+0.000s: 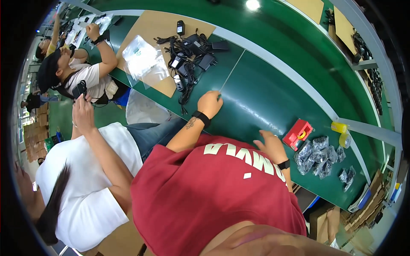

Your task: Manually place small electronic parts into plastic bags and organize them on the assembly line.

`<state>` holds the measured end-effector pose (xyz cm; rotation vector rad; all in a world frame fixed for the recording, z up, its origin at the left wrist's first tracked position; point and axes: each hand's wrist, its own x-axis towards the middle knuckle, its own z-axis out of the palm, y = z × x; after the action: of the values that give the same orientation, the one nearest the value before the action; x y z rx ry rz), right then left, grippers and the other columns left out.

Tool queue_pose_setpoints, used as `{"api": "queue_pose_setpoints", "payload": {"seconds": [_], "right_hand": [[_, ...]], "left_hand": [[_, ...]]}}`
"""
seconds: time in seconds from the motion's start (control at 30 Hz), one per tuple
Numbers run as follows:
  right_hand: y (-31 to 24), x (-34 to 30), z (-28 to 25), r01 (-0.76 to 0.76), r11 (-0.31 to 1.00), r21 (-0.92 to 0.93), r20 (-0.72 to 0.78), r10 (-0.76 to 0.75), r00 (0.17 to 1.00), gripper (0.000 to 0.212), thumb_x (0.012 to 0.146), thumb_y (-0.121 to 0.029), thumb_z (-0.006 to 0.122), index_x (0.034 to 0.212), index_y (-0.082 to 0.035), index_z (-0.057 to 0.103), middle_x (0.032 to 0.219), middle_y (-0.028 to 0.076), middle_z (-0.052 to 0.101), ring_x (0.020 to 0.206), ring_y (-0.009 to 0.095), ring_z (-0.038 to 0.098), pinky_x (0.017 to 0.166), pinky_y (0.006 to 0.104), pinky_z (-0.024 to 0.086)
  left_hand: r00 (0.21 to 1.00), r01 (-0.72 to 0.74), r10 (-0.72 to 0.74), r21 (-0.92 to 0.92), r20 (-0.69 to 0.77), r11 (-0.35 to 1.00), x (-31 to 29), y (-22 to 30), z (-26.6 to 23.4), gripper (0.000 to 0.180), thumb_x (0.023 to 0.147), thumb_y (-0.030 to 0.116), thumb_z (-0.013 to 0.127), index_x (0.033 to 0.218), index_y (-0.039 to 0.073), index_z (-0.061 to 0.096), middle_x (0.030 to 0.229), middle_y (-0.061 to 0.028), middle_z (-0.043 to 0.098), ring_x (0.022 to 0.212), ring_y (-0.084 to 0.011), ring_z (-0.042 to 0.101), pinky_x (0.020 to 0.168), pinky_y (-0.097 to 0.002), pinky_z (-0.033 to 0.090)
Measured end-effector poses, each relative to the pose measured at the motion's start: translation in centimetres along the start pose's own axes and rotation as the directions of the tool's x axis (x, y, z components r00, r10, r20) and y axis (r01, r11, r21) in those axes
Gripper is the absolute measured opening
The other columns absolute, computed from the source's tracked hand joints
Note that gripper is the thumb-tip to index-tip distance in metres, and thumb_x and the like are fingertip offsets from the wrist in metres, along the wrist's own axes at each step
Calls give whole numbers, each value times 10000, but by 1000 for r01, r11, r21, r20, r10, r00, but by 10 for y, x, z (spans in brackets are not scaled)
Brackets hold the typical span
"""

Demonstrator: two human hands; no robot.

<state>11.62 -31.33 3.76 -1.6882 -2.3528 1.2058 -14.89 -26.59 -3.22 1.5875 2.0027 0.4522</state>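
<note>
My left hand (pixel 208 105), loosely open, has black power adapters (pixel 197 45) ahead-left; my right hand (pixel 270 145), open, sits near the red tape dispenser (pixel 297 134); beyond, rightward, clear bags (pixel 304 157) hold dark items.

Counting now, we have one red dispenser (pixel 294 136), two yellow rolls (pixel 339 127) and one cardboard sheet (pixel 143 26) across our surface (pixel 265 91)! In the tangle we spot at least six black adapters (pixel 208 62), plus at least seven bagged bundles (pixel 318 156), overlaps hiding exact totals from us.
</note>
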Motion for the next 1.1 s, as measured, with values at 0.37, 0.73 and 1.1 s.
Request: {"api": "queue_pose_setpoints", "payload": {"seconds": [0.37, 0.73, 1.1], "right_hand": [[36, 3, 37, -103, 994, -30, 112, 106, 988, 398, 740, -249, 594, 1023, 23, 528, 926, 190, 577, 862, 331, 547, 754, 376, 437], [52, 11, 77, -263, 955, 137, -124, 280, 952, 233, 768, -259, 548, 722, -31, 559, 565, 83, 573, 551, 216, 574, 512, 332, 428], [44, 19, 109, -200, 964, -175, -431, 107, 896, 137, 775, -214, 519, 736, -83, 517, 689, 101, 562, 590, 299, 554, 510, 401, 435]], "left_hand": [[998, 58, -57, 44, -23, 997, 5, -13, -10, 235, 717, 218, 535, 881, 70, 617, 851, -127, 590, 786, -297, 562, 675, -389, 458], [983, -5, -2, 36, 184, 999, -27, -15, -15, 220, 685, 243, 532, 735, 50, 624, 736, -155, 594, 698, -324, 569, 639, -416, 459], [764, 345, -382, 172, 520, 923, -141, -133, 36, 343, 693, 302, 482, 777, 0, 620, 793, -212, 590, 761, -351, 569, 701, -412, 442]]}}
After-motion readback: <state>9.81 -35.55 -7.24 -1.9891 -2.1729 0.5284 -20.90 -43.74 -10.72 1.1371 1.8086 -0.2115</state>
